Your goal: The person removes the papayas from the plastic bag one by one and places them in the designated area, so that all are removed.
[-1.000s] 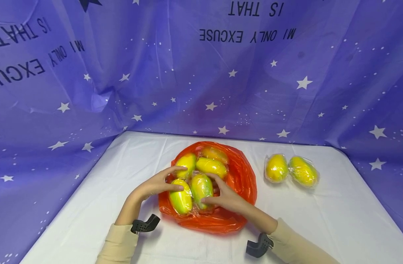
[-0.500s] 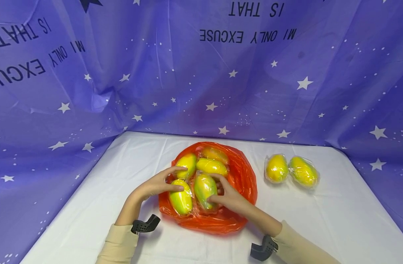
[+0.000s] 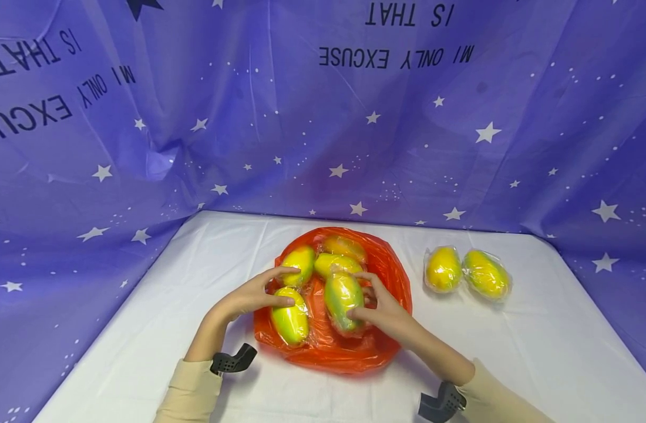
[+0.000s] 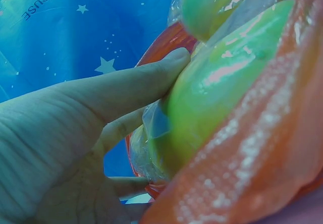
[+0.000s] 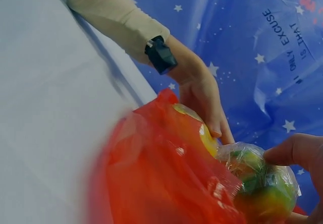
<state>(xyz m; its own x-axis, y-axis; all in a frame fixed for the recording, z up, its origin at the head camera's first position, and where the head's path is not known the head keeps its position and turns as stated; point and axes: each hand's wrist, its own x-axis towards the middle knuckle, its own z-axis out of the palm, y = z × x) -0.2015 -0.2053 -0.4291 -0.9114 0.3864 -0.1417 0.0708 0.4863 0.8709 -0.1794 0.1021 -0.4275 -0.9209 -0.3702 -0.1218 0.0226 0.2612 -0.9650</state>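
From the head view, here's the right hand point(image 3: 383, 308), fingers curled about a held mango point(image 3: 344, 299), yellow-green in clear film, thumb on its near side, poised over the red bag point(image 3: 392, 276) spread on the white desk point(image 3: 460, 352). Across from it, the left hand point(image 3: 251, 292) has its fingers loose and fairly straight, gripping nothing, thumb against the near-left mango point(image 3: 288, 323), forefinger at the far-left mango point(image 3: 299, 261). Two more sit at the back of the bag: a middle mango point(image 3: 328, 262), partly covered by the held one, and a rear mango point(image 3: 341, 245). Off to the right, outside the bag, a pair: the upright mango point(image 3: 443, 269) and the slanted mango point(image 3: 487, 275), side by side. Over to the left wrist: that thumb lies straight along the shiny wrap, red plastic rising in front; the other fingers are half hidden behind, so I can't swear to what they touch. And the right wrist: thumb pressed on crinkled film beside the red plastic, left hand beyond.
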